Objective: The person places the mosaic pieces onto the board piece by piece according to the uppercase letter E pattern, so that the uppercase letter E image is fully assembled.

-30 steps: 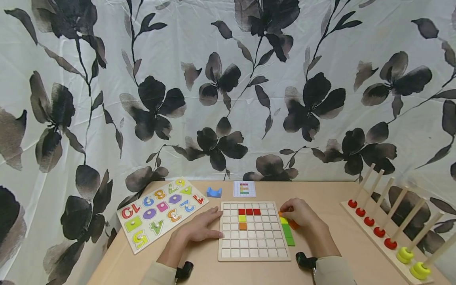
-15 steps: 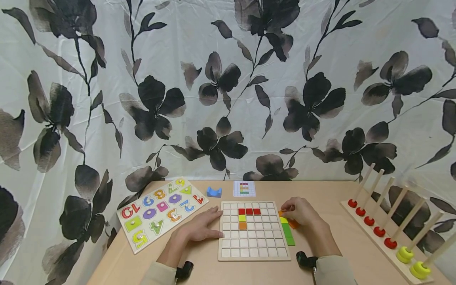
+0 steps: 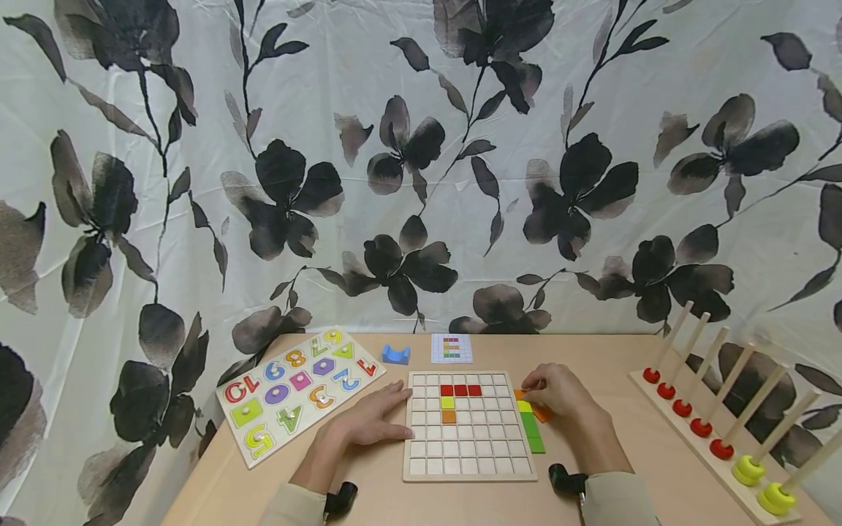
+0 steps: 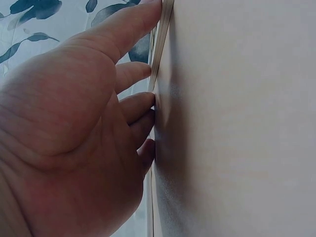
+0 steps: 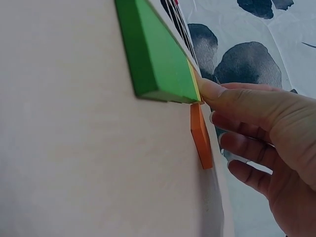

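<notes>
In the head view a wooden grid board [image 3: 472,467] lies in the middle of the table. Three red tiles [image 3: 457,391] run across an upper row, with a yellow tile [image 3: 447,402] and an orange tile [image 3: 448,417] below the leftmost. My left hand [image 3: 365,420] rests with extended fingers and thumb at the board's left edge. On the right, thumb and fingertips of my right hand [image 3: 555,394] touch the far end of a row of green tiles [image 5: 165,64], by a yellow tile and loose orange tiles [image 5: 200,138]. I cannot tell whether they pinch one.
A number puzzle board [image 3: 299,394] lies left of the grid. Behind the grid sit a blue holder [image 3: 395,356] and a pattern card [image 3: 452,349]. A peg rack [image 3: 713,446] with red and yellow beads stands along the right side. A floral cloth [image 3: 421,183] hangs behind the table.
My right hand has shifted slightly to the right at the far end of the tile row. The left hand and the tiles on the board stay put.
</notes>
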`<state>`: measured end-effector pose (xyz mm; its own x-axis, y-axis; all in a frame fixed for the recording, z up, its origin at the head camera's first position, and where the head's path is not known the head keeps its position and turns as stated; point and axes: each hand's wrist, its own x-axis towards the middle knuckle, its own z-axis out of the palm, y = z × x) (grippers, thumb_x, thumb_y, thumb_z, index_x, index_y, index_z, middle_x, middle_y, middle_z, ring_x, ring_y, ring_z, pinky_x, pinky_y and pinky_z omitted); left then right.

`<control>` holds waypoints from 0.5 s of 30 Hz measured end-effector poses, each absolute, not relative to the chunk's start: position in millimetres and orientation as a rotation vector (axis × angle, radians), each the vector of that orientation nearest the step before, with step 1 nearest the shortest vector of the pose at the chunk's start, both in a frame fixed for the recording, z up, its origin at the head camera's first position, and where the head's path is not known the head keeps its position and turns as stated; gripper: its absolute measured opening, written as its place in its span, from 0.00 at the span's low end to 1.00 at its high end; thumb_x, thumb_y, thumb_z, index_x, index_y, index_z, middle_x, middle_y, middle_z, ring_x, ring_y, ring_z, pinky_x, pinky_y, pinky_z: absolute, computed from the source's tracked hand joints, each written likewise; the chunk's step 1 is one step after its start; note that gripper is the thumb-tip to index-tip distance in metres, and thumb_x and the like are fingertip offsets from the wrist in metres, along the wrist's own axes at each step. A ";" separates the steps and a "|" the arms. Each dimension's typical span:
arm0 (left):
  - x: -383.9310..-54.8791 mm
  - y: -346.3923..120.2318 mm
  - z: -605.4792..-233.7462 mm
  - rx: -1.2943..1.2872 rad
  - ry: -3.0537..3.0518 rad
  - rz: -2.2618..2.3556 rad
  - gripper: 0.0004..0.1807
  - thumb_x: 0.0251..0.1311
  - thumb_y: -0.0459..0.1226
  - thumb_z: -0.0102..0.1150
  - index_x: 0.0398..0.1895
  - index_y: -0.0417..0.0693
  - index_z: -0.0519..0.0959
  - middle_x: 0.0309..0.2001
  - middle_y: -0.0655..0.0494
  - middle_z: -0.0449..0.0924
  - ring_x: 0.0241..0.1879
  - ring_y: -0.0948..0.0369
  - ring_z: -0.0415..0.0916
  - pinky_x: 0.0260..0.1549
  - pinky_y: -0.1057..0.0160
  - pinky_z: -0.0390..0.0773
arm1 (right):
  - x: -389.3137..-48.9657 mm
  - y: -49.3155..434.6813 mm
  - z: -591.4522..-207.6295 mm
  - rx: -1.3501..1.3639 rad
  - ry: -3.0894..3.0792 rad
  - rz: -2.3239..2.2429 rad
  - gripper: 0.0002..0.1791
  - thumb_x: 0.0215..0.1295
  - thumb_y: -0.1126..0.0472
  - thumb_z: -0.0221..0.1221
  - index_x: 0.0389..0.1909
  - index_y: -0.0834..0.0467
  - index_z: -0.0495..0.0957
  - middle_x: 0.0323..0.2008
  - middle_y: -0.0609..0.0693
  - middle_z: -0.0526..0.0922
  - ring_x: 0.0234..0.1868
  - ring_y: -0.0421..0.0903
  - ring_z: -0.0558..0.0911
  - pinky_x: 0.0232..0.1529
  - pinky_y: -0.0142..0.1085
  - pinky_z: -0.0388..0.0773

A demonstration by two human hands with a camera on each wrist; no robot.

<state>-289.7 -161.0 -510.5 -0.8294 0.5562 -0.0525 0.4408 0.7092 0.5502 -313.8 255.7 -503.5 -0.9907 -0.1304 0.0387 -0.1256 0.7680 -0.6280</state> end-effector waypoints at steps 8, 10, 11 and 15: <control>-289.7 -160.6 -511.1 0.791 2.697 0.802 0.47 0.63 0.59 0.67 0.80 0.48 0.64 0.83 0.41 0.53 0.82 0.43 0.51 0.79 0.38 0.55 | -315.2 257.7 -504.2 -0.271 2.969 -1.023 0.06 0.58 0.65 0.75 0.36 0.53 0.91 0.34 0.46 0.83 0.36 0.46 0.76 0.30 0.30 0.77; -290.0 -160.7 -511.1 0.791 2.698 0.799 0.47 0.63 0.59 0.67 0.80 0.48 0.64 0.83 0.42 0.53 0.82 0.43 0.51 0.79 0.38 0.55 | -315.7 257.9 -504.3 -0.263 2.970 -1.023 0.07 0.58 0.64 0.75 0.36 0.52 0.91 0.33 0.45 0.83 0.36 0.46 0.76 0.30 0.30 0.77; -289.9 -160.7 -511.0 0.792 2.697 0.799 0.47 0.63 0.59 0.67 0.80 0.48 0.64 0.83 0.41 0.53 0.82 0.43 0.51 0.79 0.38 0.55 | -315.8 257.9 -503.9 -0.257 2.970 -1.021 0.07 0.58 0.64 0.75 0.36 0.52 0.91 0.33 0.45 0.83 0.36 0.45 0.76 0.30 0.30 0.77; -290.1 -160.8 -510.6 0.795 2.698 0.797 0.47 0.63 0.59 0.67 0.80 0.47 0.64 0.83 0.41 0.53 0.82 0.43 0.51 0.79 0.38 0.55 | -316.3 257.2 -503.3 -0.313 3.017 -0.966 0.06 0.59 0.63 0.75 0.37 0.53 0.91 0.32 0.44 0.83 0.36 0.45 0.76 0.32 0.31 0.76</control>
<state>-290.1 -160.8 -510.6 -0.8301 0.5552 -0.0529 0.4372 0.7067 0.5563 -316.3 257.2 -503.3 -0.9798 -0.1736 0.0989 -0.1988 0.7965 -0.5711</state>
